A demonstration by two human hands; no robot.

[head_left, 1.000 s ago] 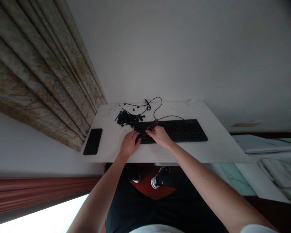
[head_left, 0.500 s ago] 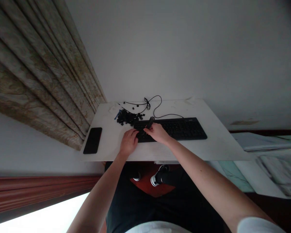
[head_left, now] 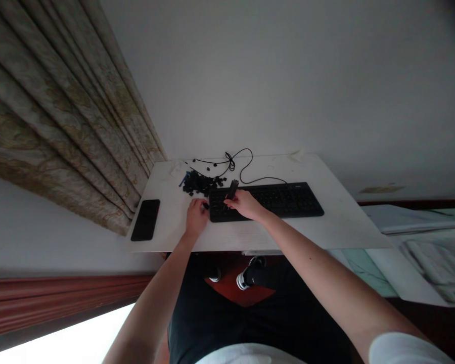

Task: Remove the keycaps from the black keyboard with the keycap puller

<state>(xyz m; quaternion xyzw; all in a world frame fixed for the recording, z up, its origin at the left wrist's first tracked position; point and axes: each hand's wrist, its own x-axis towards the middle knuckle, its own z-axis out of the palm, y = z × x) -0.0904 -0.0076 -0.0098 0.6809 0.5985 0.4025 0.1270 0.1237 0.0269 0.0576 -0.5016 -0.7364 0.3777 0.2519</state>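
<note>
A black keyboard (head_left: 280, 201) lies on the white desk. My right hand (head_left: 247, 203) is over its left part, closed round a short dark hand tool (head_left: 232, 188) that leans upward; its exact kind is not clear. Just off the keyboard's left end is my left hand (head_left: 197, 216), its fingers closed on a small black keycap (head_left: 205, 206). Behind the hands, a heap of loose black keycaps (head_left: 197, 182) sits on the desk, with a few strays farther back. A thin blue item (head_left: 182, 179) pokes out at the heap's left side.
A dark smartphone (head_left: 145, 220) lies at the desk's left edge. The keyboard's tied black cable (head_left: 231, 164) runs along the back of the white desk (head_left: 349, 222). A patterned curtain (head_left: 79, 101) hangs at the left, and papers (head_left: 409, 219) are stacked beyond the desk on the right.
My left hand has moved left off the keyboard, and a keycap now shows at its fingers. The tool in my right hand has shifted slightly left and stands more upright.
</note>
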